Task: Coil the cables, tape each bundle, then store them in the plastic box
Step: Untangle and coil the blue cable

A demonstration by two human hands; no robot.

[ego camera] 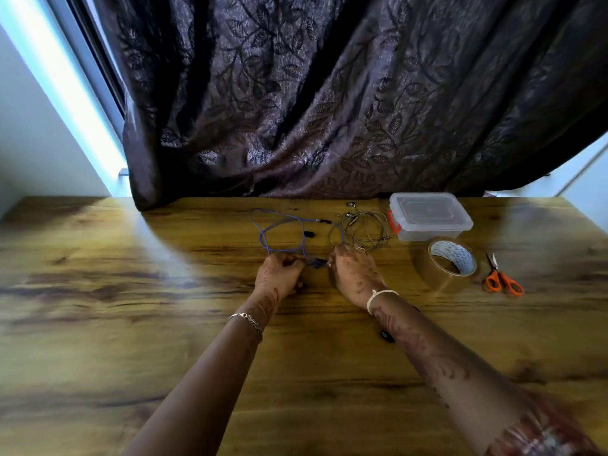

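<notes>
A purple cable (279,227) lies in loose loops on the wooden table (131,291), its near end running to both hands. My left hand (279,274) grips the cable's near part with curled fingers. My right hand (353,274) pinches the same cable just to the right; a dark plug shows between the two hands. A thin olive cable (363,230) lies coiled behind my right hand. The clear plastic box (429,217), lid on and with an orange clip, stands at the back right.
A roll of brown tape (449,264) stands right of my right hand, with orange-handled scissors (501,278) beyond it. A small black object (387,335) lies by my right forearm. A dark patterned curtain (329,93) hangs onto the table's far edge.
</notes>
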